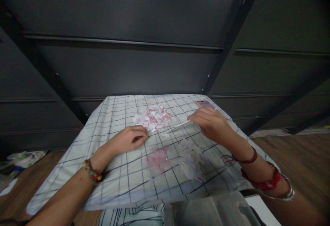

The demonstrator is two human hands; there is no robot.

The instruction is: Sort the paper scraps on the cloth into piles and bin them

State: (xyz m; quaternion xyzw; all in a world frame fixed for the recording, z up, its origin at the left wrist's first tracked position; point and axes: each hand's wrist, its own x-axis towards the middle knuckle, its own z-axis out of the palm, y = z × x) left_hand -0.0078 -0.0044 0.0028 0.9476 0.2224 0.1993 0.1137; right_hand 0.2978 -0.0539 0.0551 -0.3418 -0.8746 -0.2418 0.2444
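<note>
At the far left, a crumpled bag lies on the wooden floor. Next comes the bench, draped in a white cloth with dark grid lines. The left hand rests there with its fingers curled toward the thumb (a ring shows on one finger); I cannot tell whether this grip is pinching anything. It lies just beside a heap of mixed white and pink paper scraps. Nearer the person sits a pink pile, and right of it a whitish pile. Above that pile, the grip of the right hand is closed on a slim white stick, its free end pointing toward the mixed heap. Partly behind this hand lies a pink phone.
</note>
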